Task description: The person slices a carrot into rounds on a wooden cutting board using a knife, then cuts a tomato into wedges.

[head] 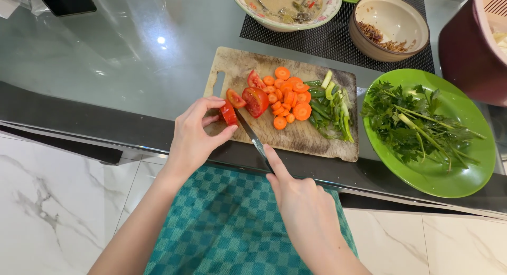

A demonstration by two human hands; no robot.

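Nearest me, teal checked cloth (227,227), woven, over my lap. My right hand (303,206) has its grip wrapped round a knife (252,136), forefinger laid along the spine; thin steel blade angled up-left, tip at the tomato piece. My left hand (193,138) pinches a tomato piece (228,114) between thumb and fingertips at the board's near-left corner. It's a small red wedge, glossy skin, wet cut face.

Board (296,135) is worn pale wood, scarred and stained, rounded corners, handle slot at left, lying on the dark edge of the grey glossy desk (105,53). On it: a tomato half (255,101) and two slices, cut face showing seeds; just beside them a heap of carrot coins (288,95), orange, flat rounds; then green onion (330,108) lengths, limp and shiny, at the right end.

Right of the board, a smooth green plate (475,180) holds leafy stalked herbs (414,124). Farther back, a black woven mat (327,35) carries a brown bowl (391,24) with crumbs and a patterned bowl (288,8) of soup. A maroon pot (467,53) is at far right.
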